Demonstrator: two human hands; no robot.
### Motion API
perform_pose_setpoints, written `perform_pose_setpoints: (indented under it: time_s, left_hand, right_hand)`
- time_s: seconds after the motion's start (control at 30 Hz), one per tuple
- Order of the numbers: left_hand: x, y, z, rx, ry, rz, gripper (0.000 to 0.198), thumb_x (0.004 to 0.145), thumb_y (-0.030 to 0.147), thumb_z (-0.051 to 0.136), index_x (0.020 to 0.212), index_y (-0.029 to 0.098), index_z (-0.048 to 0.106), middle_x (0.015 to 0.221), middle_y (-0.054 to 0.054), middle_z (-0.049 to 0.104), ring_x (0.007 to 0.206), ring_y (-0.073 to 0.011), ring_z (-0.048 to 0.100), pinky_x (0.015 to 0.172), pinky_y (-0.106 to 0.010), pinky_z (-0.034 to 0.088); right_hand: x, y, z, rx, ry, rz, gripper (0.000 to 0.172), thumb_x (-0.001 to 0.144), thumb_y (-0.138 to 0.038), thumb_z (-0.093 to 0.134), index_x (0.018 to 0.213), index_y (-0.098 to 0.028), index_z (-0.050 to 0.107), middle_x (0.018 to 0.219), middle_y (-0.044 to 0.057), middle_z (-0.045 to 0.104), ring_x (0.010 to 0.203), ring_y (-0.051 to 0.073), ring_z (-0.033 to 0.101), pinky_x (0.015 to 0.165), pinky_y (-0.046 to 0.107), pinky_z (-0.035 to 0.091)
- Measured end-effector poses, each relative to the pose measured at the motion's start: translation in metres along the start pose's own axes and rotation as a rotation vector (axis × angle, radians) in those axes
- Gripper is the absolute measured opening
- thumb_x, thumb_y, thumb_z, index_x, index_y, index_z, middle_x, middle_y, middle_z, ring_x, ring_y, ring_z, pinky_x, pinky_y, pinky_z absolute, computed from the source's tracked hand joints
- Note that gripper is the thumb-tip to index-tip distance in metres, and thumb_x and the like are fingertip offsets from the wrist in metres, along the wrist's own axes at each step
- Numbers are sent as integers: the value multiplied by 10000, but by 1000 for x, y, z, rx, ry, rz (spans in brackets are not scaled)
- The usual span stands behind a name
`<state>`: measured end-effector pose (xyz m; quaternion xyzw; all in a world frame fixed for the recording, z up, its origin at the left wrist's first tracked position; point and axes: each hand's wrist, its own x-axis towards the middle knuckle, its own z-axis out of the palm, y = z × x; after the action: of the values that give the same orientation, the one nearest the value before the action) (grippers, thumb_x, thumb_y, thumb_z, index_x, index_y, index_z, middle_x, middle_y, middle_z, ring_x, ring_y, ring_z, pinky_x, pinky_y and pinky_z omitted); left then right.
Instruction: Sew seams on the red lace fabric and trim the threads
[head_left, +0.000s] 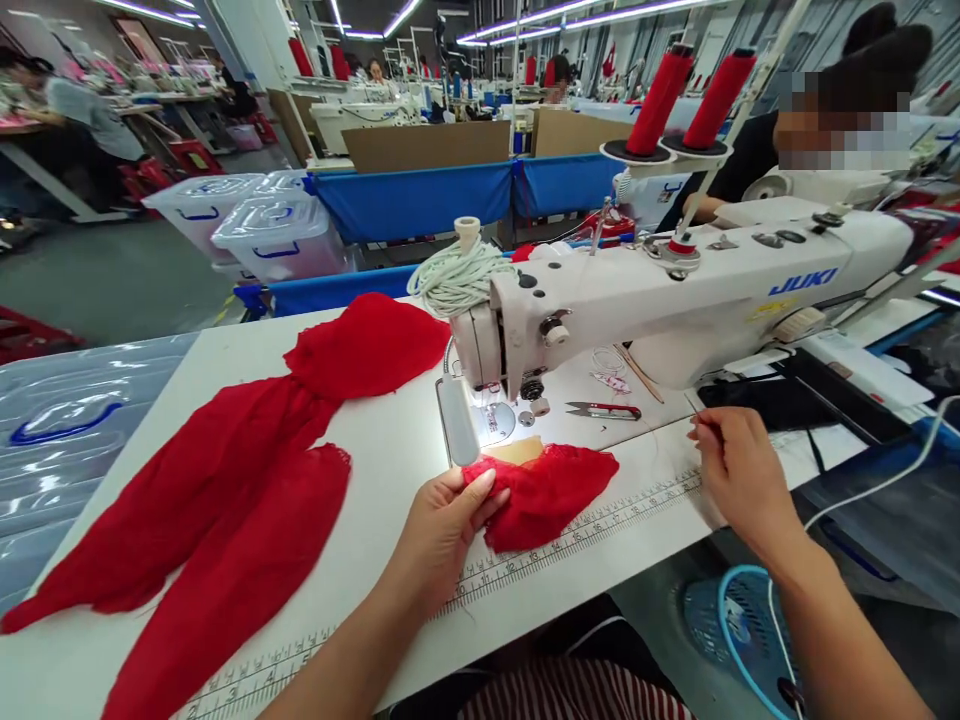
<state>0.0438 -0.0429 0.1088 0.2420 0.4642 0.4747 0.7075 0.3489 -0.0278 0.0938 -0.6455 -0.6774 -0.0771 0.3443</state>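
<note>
My left hand (457, 515) pinches the edge of a small red fabric piece (551, 500) between thumb and fingers, in front of the sewing machine (637, 310). That piece lies over the ruler markings (615, 520) on the table. My right hand (739, 475) is closed in a pinch to the right, above the table's front edge; what its fingertips hold is too fine to make out. Red-handled thread snips (607, 411) lie on the machine bed between my hands, apart from both. A larger gathered red fabric (225, 490) spreads across the table on the left.
A lamp (457, 420) stands beside the needle area. Red thread cones (660, 100) rise behind the machine. Lidded plastic boxes (277, 235) stand beyond the table. A blue basket (750, 630) sits below at right, near a white cable (885, 485). A person (742, 165) sits behind the machine.
</note>
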Motion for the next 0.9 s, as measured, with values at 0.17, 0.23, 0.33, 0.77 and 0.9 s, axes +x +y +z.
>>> perform_pose_setpoints:
  time_s: [0.17, 0.23, 0.33, 0.77, 0.9]
  left_hand:
    - [2, -2, 0, -42, 30, 22, 185, 654, 249, 790, 686, 108, 674, 741, -33, 676, 745, -102, 631, 829, -216, 527]
    - [2, -3, 0, -43, 24, 35, 175, 667, 241, 781, 678, 111, 664, 712, -23, 666, 730, -99, 628, 817, -217, 531]
    - [2, -3, -1, -46, 20, 48, 165, 677, 231, 772, 673, 111, 658, 679, -16, 661, 693, -89, 621, 760, -194, 534]
    - [1, -4, -2, -79, 42, 35, 205, 616, 272, 817, 667, 132, 676, 705, -13, 685, 721, -101, 638, 774, -208, 538]
    - [1, -5, -4, -58, 26, 22, 190, 656, 280, 791, 704, 129, 686, 713, -20, 688, 732, -101, 641, 761, -189, 530]
  right_hand:
    - [-19, -86, -1, 407, -258, -157, 252, 929, -179, 367, 1106, -212, 543, 932, 70, 589, 882, 174, 590, 751, 304, 512]
    - [-26, -115, 6, 509, -342, -207, 305, 920, -135, 363, 1156, -205, 542, 897, 59, 584, 776, 146, 591, 660, 270, 523]
    - [-34, -139, 22, 479, -368, -240, 472, 869, -50, 328, 1290, -199, 481, 885, 64, 589, 658, 126, 556, 557, 253, 504]
    - [-39, -152, 37, 278, -341, -276, 542, 830, -26, 327, 1320, -186, 495, 755, 37, 601, 619, 124, 536, 539, 217, 445]
    - [-40, -153, 40, 272, -329, -293, 530, 841, -34, 335, 1325, -184, 492, 776, 44, 612, 643, 133, 550, 547, 225, 450]
